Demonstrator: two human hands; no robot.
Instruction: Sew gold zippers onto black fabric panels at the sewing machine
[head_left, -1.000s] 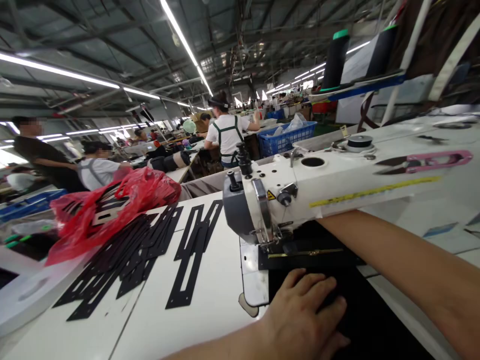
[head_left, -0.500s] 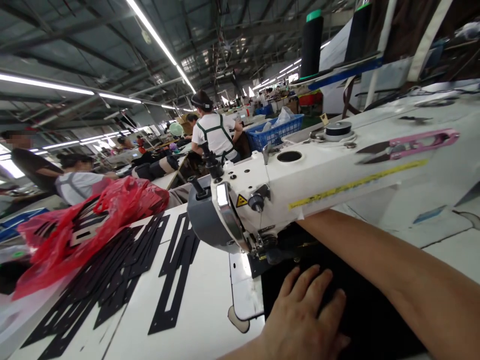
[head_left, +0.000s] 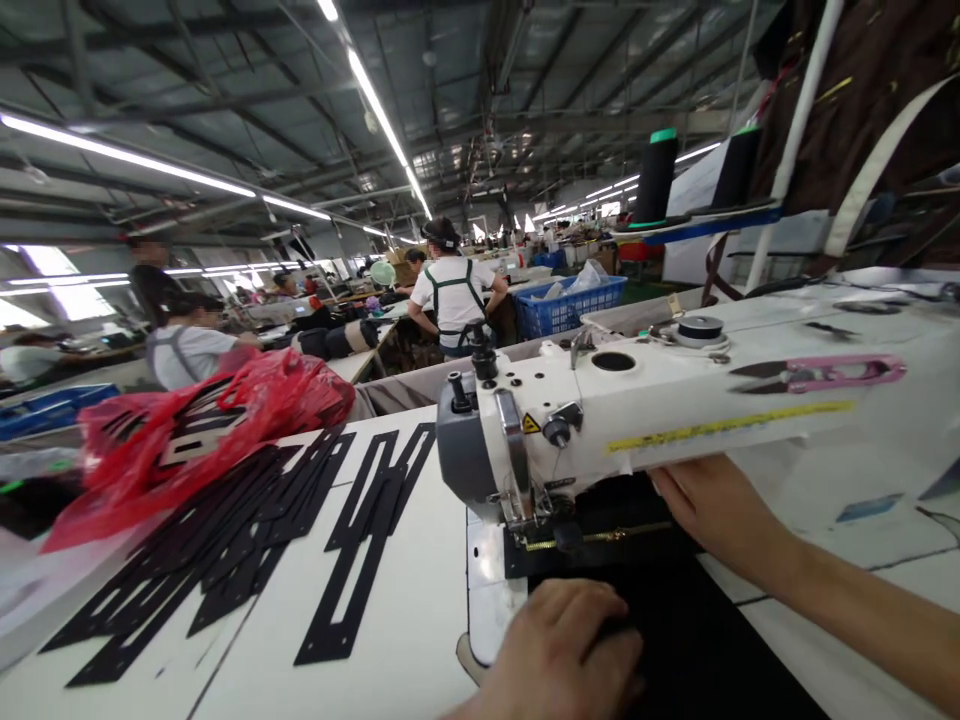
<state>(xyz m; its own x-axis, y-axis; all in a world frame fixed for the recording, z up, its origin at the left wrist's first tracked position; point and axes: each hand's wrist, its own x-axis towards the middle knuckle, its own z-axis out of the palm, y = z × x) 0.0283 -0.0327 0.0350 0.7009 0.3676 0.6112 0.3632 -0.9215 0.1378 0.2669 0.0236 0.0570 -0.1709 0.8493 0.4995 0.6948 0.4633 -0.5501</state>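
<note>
A white sewing machine (head_left: 600,400) stands over black fabric (head_left: 697,630), and a brass-coloured zipper (head_left: 622,535) on a black strip runs under its presser foot. My left hand (head_left: 562,645) rests on the fabric in front of the needle area, fingers curled, with the tips partly hidden. Behind the fabric and below the machine arm is my right hand (head_left: 697,500), its fingers together at the black material; the fingertips are partly covered. Pink-handled snips (head_left: 840,372) lie on top of the machine.
Black slotted pieces (head_left: 352,580) are spread on the white table (head_left: 262,660) to the left, beside a red plastic bag (head_left: 225,420). Thread cones (head_left: 655,180) stand behind the machine. A blue basket (head_left: 570,310) and people (head_left: 454,295) are farther back.
The view has tilted. My right hand has drawn back into sight from behind the machine head. My left hand's fingers, spread before, are now curled. More of the zipper shows.
</note>
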